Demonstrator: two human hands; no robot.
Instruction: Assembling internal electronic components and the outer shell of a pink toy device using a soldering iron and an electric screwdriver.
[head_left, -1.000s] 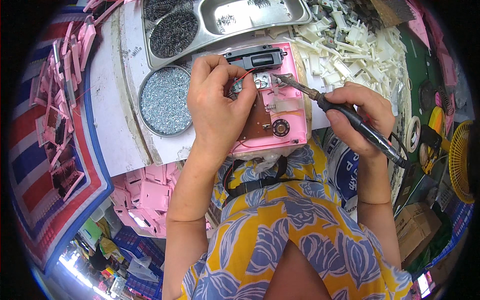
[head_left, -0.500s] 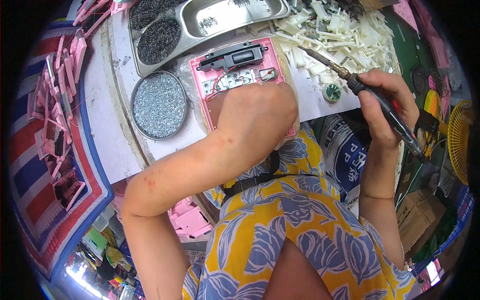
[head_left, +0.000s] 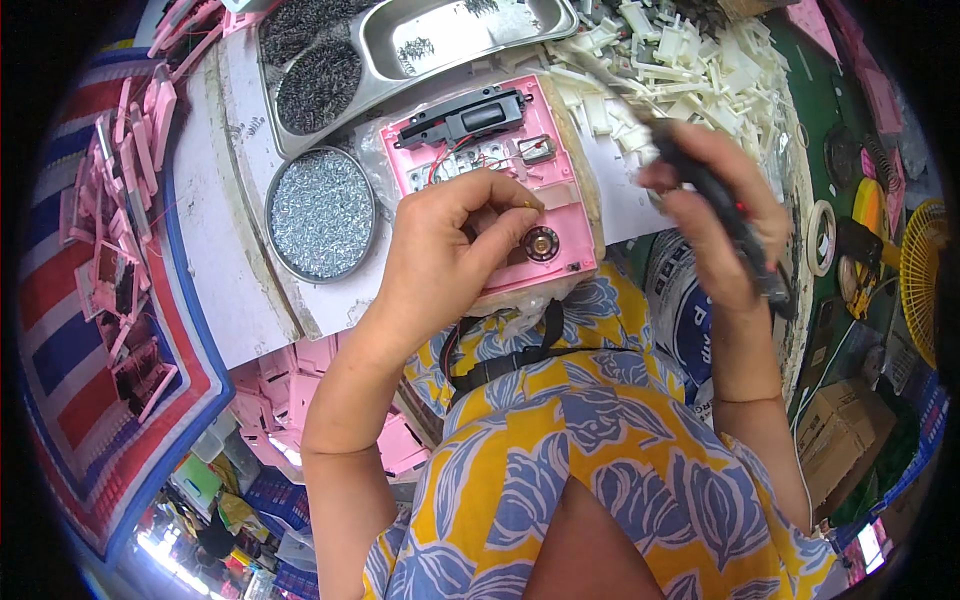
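Note:
A pink plastic casing (head_left: 574, 222) lies before me, holding a black oblong module (head_left: 480, 117), a silvery plate with thin red wires, a small metal box (head_left: 537, 149) and a round dark part with a metal centre (head_left: 541, 243). Over the casing's left side, my left hand (head_left: 440, 235) has thumb and forefinger pressed together; whatever they pinch is too small to name. My right hand (head_left: 725, 210) grips the black handle of a soldering iron (head_left: 715, 185), smeared by motion. Its metal shaft slants toward the upper left, above the white parts.
Left of the casing stands a round tin of small silvery screws (head_left: 320, 213). Behind it, a metal tray (head_left: 375, 75) holds dark screws. White plastic pieces (head_left: 690, 75) are heaped at the far right. Pink parts (head_left: 120, 180) lie on striped cloth; a yellow fan (head_left: 920, 280) is at right.
My left hand has shifted left and turned, uncovering the round part in the casing. My right hand has moved left with the soldering iron, its tip going farther up and left.

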